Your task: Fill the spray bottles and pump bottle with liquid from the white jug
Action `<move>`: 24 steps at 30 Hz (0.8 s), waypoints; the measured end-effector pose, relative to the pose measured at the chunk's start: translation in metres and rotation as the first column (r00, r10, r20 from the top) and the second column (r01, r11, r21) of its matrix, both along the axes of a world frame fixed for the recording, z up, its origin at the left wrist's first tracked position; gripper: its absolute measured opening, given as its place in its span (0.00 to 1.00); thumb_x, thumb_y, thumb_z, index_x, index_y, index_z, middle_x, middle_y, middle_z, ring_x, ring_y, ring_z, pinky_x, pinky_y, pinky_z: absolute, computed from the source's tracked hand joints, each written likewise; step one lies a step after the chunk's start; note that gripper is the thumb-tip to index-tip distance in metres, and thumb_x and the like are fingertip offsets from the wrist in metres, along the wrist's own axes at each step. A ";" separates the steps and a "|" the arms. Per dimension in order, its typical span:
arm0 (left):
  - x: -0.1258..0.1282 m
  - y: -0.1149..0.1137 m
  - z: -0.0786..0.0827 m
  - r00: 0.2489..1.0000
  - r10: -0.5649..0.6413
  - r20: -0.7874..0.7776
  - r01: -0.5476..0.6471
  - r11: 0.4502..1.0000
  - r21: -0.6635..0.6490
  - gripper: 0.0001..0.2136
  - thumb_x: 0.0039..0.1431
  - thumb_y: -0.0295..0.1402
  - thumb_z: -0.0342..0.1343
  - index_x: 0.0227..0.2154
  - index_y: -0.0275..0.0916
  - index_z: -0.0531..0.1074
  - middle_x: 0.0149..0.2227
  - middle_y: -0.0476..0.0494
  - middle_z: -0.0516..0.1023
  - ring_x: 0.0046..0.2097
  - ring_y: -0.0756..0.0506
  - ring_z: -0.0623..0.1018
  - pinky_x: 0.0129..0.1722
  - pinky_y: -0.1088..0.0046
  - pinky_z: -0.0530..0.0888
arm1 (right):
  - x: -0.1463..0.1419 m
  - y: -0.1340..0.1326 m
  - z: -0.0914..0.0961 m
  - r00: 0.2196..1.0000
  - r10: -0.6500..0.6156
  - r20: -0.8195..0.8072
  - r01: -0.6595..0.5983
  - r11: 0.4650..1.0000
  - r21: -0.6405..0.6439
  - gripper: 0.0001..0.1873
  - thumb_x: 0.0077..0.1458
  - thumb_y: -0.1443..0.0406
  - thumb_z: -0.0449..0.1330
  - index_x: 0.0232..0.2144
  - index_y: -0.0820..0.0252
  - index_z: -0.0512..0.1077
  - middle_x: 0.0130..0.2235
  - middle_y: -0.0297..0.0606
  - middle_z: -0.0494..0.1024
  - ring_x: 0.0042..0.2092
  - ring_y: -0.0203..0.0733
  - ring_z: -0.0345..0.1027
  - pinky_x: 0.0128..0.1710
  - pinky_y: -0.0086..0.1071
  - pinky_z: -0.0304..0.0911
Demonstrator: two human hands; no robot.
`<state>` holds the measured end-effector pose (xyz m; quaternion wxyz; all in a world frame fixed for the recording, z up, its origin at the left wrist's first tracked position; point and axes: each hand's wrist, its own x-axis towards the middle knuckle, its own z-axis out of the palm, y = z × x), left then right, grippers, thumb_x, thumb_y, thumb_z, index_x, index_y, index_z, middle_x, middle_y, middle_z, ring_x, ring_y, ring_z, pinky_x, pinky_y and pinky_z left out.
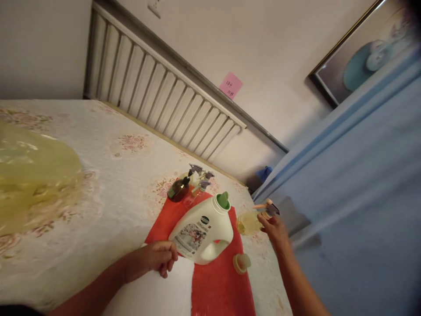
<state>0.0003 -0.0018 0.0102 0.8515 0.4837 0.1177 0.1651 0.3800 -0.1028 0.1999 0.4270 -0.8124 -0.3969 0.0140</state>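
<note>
My right hand [272, 226] is closed around the neck of a clear spray bottle [249, 222] with pale yellow liquid, at the right edge of the table. The bottle has a dark trigger head. Loosely curled, my left hand [161, 258] holds nothing that I can see and rests beside the base of a large white detergent jug [200, 230]. That jug has a green pour spout and a printed label, and its top is uncapped. A pale translucent cap [241, 263] lies to its right, at the edge of the red cloth [222, 292].
Behind the jug stand a dark pump bottle [179, 189] and clear spray bottles [192, 197]. A white sheet [154, 292] lies in front. A large yellowish plastic bag [36, 175] is at the left on the floral tablecloth [115, 193]. Blue curtain [362, 188] hangs at the right; a radiator [158, 87] is behind.
</note>
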 end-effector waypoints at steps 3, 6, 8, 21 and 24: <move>0.000 -0.002 -0.003 0.999 -0.020 0.041 0.021 0.999 -0.036 0.14 0.53 0.42 0.62 0.35 0.36 0.72 0.29 0.47 0.75 0.28 0.49 0.73 0.35 0.70 0.70 | -0.011 -0.044 0.013 0.998 -0.015 -0.060 0.012 0.999 -0.051 0.23 0.40 0.49 0.68 0.32 0.61 0.78 0.29 0.38 0.79 0.30 0.44 0.75 0.29 0.35 0.72; -0.001 -0.003 -0.003 0.993 -0.050 0.104 0.056 0.997 -0.057 0.14 0.56 0.41 0.62 0.40 0.36 0.73 0.35 0.43 0.77 0.35 0.46 0.76 0.41 0.66 0.71 | -0.037 -0.081 0.016 0.983 0.089 -0.162 -0.096 0.995 -0.036 0.22 0.41 0.49 0.69 0.32 0.60 0.80 0.31 0.41 0.81 0.34 0.47 0.75 0.31 0.36 0.73; -0.002 -0.002 -0.002 0.990 -0.077 0.121 0.083 0.995 -0.051 0.15 0.58 0.40 0.59 0.44 0.37 0.73 0.41 0.39 0.77 0.43 0.42 0.77 0.46 0.62 0.71 | -0.063 -0.098 0.013 0.955 0.169 -0.245 -0.175 0.985 -0.004 0.22 0.42 0.49 0.69 0.33 0.60 0.80 0.35 0.44 0.82 0.37 0.49 0.76 0.33 0.37 0.73; -0.005 -0.004 0.002 0.943 -0.199 0.266 0.188 0.980 0.069 0.40 0.41 0.41 0.73 0.59 0.49 0.64 0.65 0.40 0.61 0.68 0.35 0.55 0.63 0.53 0.56 | -0.212 -0.071 -0.043 0.857 0.409 -0.313 -0.434 0.901 -0.013 0.16 0.47 0.55 0.67 0.36 0.59 0.80 0.38 0.45 0.83 0.39 0.51 0.77 0.39 0.39 0.73; -0.011 -0.002 0.012 0.947 -0.184 0.265 0.162 0.981 0.105 0.41 0.38 0.46 0.73 0.58 0.47 0.65 0.65 0.40 0.62 0.67 0.33 0.55 0.64 0.52 0.53 | -0.232 -0.055 -0.052 0.890 0.396 -0.227 -0.415 0.909 -0.041 0.13 0.46 0.56 0.67 0.32 0.58 0.81 0.33 0.42 0.83 0.34 0.50 0.76 0.34 0.37 0.72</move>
